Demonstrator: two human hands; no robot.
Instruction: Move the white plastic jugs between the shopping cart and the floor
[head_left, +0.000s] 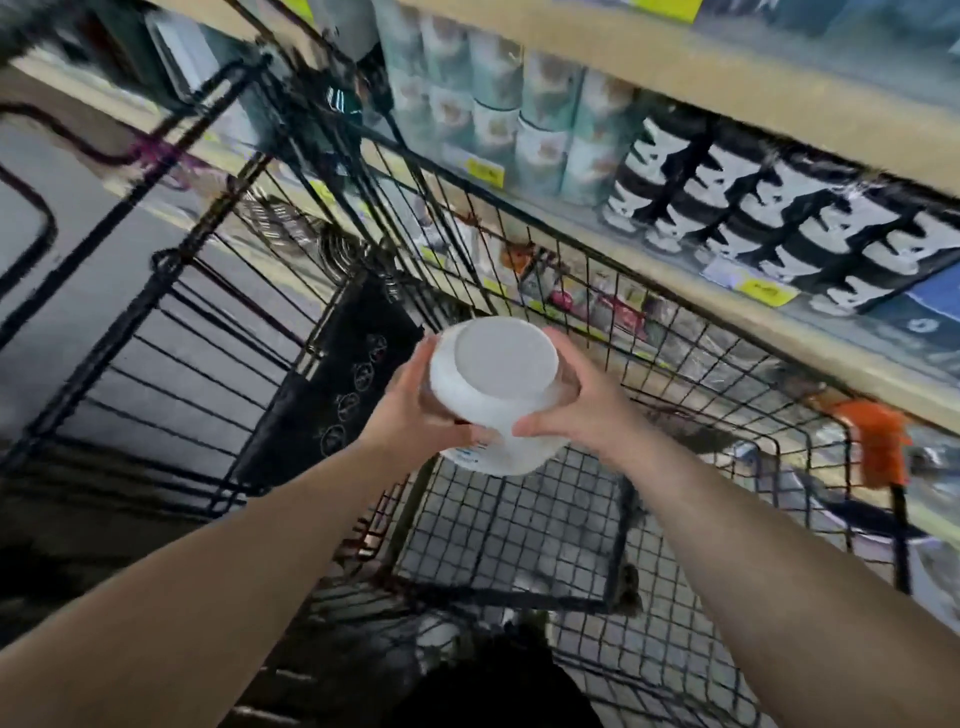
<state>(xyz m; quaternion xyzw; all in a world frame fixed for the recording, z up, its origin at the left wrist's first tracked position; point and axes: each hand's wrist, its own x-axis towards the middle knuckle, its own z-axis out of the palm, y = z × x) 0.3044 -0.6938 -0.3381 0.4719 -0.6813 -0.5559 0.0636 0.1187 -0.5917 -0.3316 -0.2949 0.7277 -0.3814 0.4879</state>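
A white plastic jug (498, 379) hangs in the air above the black wire shopping cart (519, 530), its flat base turned toward me. My left hand (410, 405) grips its left side and my right hand (576, 400) grips its right side, fingers curled round the body. A bit of blue label shows at the jug's lower edge. The basket's mesh floor lies below the jug. The view is blurred.
Store shelves (727, 93) run along the right with rolls of packaged goods and yellow price tags. The cart's black child-seat flap (332, 395) stands left of my hands. An orange item (878, 441) sits at the cart's right rim. Grey floor (78, 260) lies to the left.
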